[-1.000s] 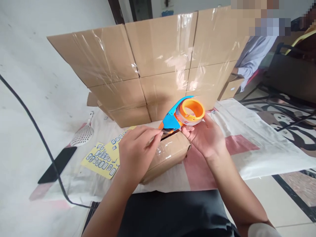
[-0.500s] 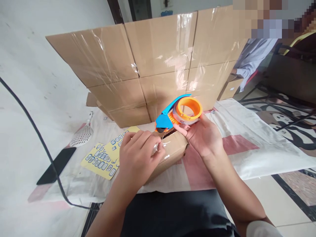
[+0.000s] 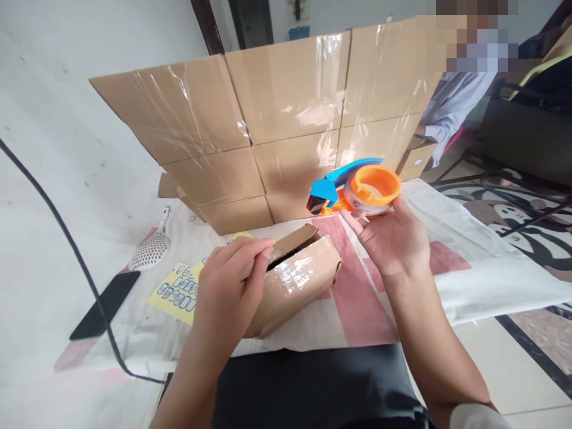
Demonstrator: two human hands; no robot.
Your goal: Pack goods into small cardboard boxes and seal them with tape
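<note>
I see a wall of taped cardboard cartons (image 3: 286, 119) closing off the far side of the floor space, its lower edge just behind the work area. A plastic-covered cloth (image 3: 447, 262) spreads over the floor; its right edge gives way to bare tiles, where the room is open. On the cloth lies a small cardboard box (image 3: 295, 280), one flap raised along its upper edge. My left hand (image 3: 227, 286) rests on the box's near end, fingers (image 3: 254, 247) curled over the flap edge. My right hand (image 3: 393, 235) is lifted clear of the box, fingers closed around a blue-and-orange tape dispenser (image 3: 357, 189) held above the cloth. Left of the box lie yellow sticker sheets (image 3: 179, 289), a black phone (image 3: 105, 304), a cable (image 3: 58, 220) and a white perforated scoop (image 3: 149, 250).
</note>
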